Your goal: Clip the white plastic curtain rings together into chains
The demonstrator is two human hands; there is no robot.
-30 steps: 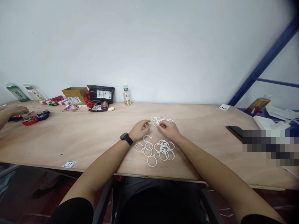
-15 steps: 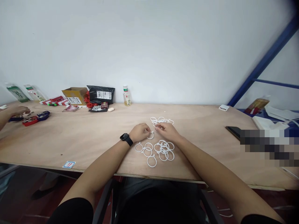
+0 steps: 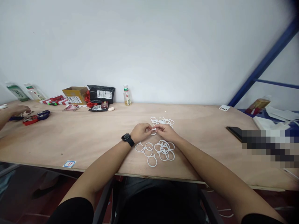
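Note:
A white ring (image 3: 153,133) hangs between my two hands over the wooden table (image 3: 98,137). My left hand (image 3: 142,132), with a black watch at the wrist, pinches it from the left. The fingertips of my right hand (image 3: 165,131) close on its small tab from the right. Behind the right hand lies a cluster of white rings (image 3: 161,119), partly hidden by the fingers. Nearer the front edge, overlapping rings (image 3: 164,150) form a second group, with several more rings (image 3: 147,151) to their left and a single ring (image 3: 152,161) in front.
At the back left are an open yellow box (image 3: 75,95), a black package (image 3: 101,94) and a bottle (image 3: 127,95). A person's hand (image 3: 20,109) is by red and blue containers (image 3: 30,120). On the right lies a phone (image 3: 234,133).
My right hand has come left to meet my left hand and now grips the ring's tab too. The ring has shifted slightly right and tilted. The rings on the table have stayed put.

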